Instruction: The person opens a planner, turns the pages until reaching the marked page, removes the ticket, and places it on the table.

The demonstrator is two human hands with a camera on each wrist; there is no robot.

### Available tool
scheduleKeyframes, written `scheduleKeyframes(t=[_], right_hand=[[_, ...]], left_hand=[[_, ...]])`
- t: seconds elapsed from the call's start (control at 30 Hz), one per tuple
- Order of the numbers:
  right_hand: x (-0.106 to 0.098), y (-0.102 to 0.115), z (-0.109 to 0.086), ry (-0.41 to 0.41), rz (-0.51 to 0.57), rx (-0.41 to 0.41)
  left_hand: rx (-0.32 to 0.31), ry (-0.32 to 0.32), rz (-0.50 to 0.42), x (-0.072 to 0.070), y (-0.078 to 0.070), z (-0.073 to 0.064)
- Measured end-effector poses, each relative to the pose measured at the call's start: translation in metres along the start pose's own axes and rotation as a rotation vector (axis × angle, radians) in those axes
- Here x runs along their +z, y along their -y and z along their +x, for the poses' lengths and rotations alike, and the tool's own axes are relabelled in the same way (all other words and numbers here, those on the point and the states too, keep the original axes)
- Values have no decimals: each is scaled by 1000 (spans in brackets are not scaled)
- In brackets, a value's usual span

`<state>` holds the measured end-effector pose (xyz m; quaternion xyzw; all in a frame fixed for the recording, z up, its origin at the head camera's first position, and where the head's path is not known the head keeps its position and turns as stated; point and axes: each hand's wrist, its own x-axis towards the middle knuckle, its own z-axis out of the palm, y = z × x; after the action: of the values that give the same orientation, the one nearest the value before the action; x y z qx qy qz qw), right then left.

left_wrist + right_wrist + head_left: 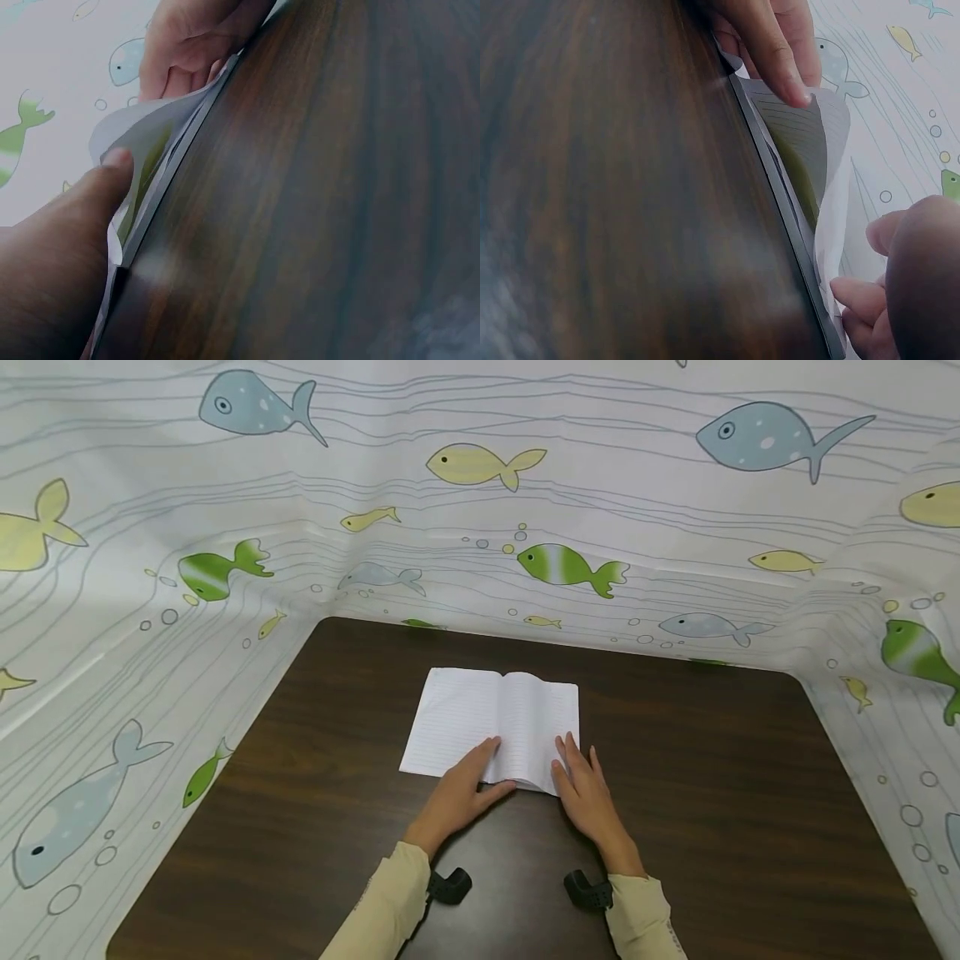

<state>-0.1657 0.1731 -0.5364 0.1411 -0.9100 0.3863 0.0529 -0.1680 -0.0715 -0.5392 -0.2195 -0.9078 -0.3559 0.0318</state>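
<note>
A notebook with lined white pages lies open on the dark wooden table. My left hand rests on the lower part of it, fingers stretched out and the thumb along its near edge. At the lower right corner, my right hand touches the right page with spread fingers. Some pages bulge upward in the middle, and in the right wrist view the left thumb touches the lifted paper. Beneath that curve a yellow-green patch shows; I cannot tell what it is.
The brown table extends on both sides of the notebook. A white sheet printed with fish surrounds its back and sides. Black wrist devices sit at both beige sleeves.
</note>
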Motion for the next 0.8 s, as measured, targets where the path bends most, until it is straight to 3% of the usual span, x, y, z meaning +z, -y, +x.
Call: scheduleKeyframes(t=[0.2, 0.47, 0.57, 0.67, 0.73, 0.8], right_hand=[[1, -1, -1, 4, -16, -28], [1, 0, -2, 9, 0, -48], [0, 0, -1, 9, 36, -8], [0, -1, 0, 1, 41, 20], [1, -2, 0, -7, 29, 23], [1, -1, 0, -10, 22, 30]], left_hand=[[-39, -17, -110, -1, 1, 0], [3, -81, -145, -4, 0, 0], [-7, -184, -216, -3, -1, 1], [-60, -366, -295, -3, -2, 3], [-108, -488, -254, -3, -1, 5], [-141, -591, -125, -4, 1, 5]])
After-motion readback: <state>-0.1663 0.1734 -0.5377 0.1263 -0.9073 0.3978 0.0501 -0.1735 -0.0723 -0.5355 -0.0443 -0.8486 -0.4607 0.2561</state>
